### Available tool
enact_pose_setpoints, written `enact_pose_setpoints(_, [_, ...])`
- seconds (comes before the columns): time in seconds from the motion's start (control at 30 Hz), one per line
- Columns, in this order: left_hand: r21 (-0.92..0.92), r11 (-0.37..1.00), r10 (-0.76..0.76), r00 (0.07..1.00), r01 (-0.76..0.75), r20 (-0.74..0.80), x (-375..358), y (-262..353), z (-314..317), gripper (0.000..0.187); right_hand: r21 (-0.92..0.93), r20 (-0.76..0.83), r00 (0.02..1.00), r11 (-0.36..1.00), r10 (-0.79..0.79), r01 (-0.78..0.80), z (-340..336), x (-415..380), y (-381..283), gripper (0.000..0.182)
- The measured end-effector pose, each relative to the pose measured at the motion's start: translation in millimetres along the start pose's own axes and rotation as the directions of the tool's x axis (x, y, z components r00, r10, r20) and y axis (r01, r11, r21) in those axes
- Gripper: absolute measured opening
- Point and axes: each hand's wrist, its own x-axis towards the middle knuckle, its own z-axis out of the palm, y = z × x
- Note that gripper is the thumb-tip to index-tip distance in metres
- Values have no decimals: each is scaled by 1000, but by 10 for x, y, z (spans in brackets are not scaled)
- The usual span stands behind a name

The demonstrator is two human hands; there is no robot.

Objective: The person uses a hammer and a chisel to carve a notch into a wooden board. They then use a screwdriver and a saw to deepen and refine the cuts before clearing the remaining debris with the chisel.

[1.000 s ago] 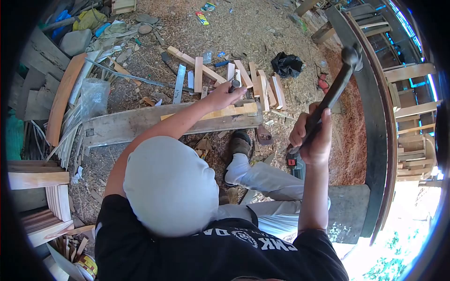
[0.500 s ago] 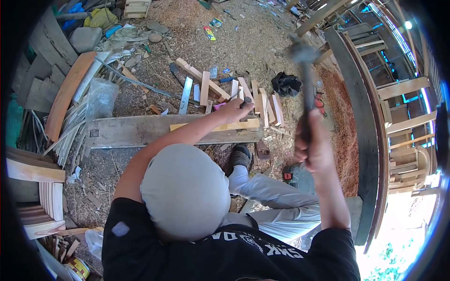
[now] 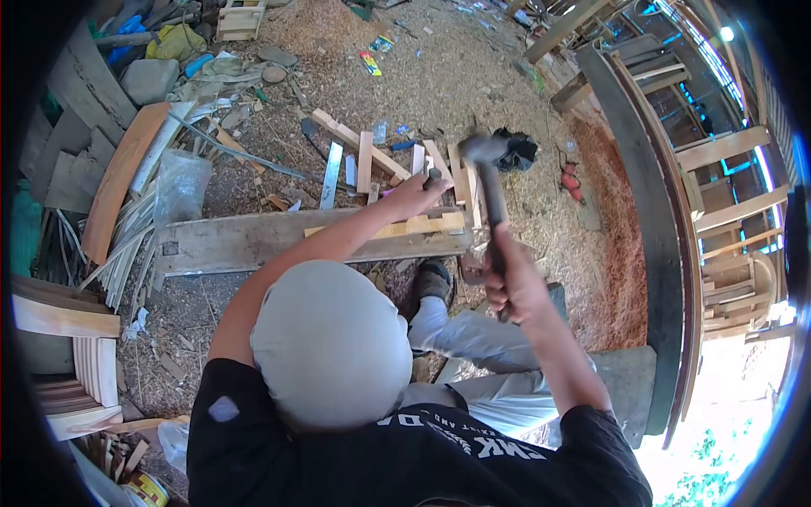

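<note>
My right hand (image 3: 517, 283) is wrapped round the handle of a hammer (image 3: 492, 198). The hammer's head, slightly blurred, is up and to the right of my left hand (image 3: 418, 196). That left hand is closed round an upright chisel (image 3: 433, 175), whose dark top end sticks out above the fingers; its lower end is hidden. Beneath the left wrist, a pale notched strip of wood (image 3: 427, 226) lies along a thick weathered plank (image 3: 224, 241). The hammer head and the chisel are apart.
Several cut wood pieces (image 3: 365, 160) and a metal ruler (image 3: 332, 176) lie beyond the plank. A black plastic bag (image 3: 515, 150) and a red tool (image 3: 571, 182) are on the sawdust floor. A long dark beam (image 3: 629, 211) runs along the right; thin strips (image 3: 127, 245) are piled left.
My right hand has swung the hammer down and to the left, towards the chisel. My left hand has stayed nearly in place, with the chisel still held.
</note>
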Motion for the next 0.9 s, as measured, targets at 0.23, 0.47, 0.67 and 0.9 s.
enact_pose_setpoints(0.23, [-66,995,79,997,-79,6,12,-112,96,57,119,-90,907,900,-411,419,-174,-237,-330,61])
enact_pose_setpoints(0.47, [-58,984,159,977,-169,-141,-21,-176,273,48,-208,94,994,977,57,-36,-36,268,400,58])
enact_pose_setpoints(0.67, [57,997,42,999,-43,17,93,-404,146,60,61,39,979,979,-198,196,24,-100,-96,57])
enact_pose_setpoints(0.9, [55,998,6,999,-8,40,-22,-191,133,57,-203,3,935,915,-355,349,-30,211,285,57])
